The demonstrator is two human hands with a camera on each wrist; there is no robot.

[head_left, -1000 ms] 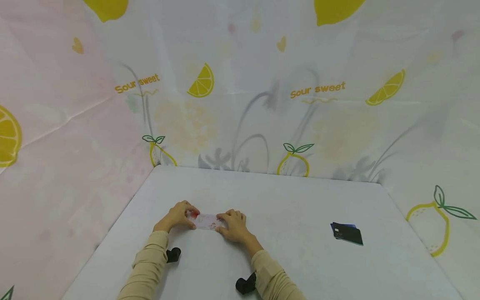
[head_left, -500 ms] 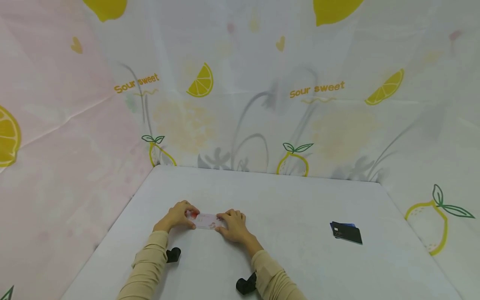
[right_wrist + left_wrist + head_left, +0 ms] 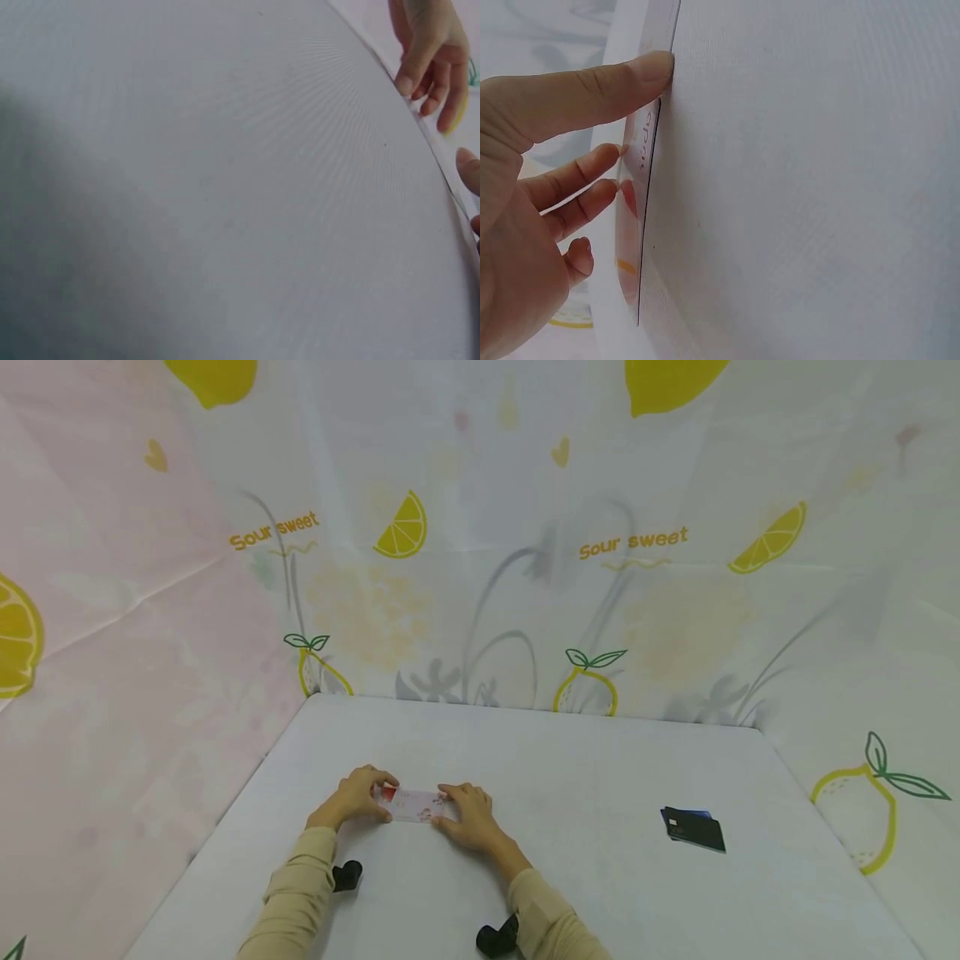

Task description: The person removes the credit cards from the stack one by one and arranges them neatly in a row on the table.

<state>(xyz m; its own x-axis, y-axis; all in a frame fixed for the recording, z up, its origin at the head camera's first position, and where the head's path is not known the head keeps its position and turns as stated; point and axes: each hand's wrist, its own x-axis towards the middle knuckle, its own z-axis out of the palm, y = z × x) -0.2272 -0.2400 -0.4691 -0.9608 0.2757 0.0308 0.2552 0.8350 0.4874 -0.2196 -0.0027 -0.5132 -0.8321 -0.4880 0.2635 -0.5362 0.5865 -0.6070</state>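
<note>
A pale pink printed card with a red patch at its left end lies flat on the white table. In the left wrist view the card stands out as a thin sheet with lettering and a dark lower edge. My left hand holds its left end, the thumb at the near edge and the fingers at the far edge. Over the right end is my right hand, thumb and fingertips spread apart around it. The right wrist view catches only the thumb and part of a finger at the frame's edge.
On the right of the table a black bank card lies over a blue one. Black camera mounts sit at both wrists. A lemon-print cloth rises behind and beside the table.
My right hand and forearm have shifted slightly right and back, and its fingertips stand a little farther apart, showing more of the card. My left hand and the bank cards stay put.
</note>
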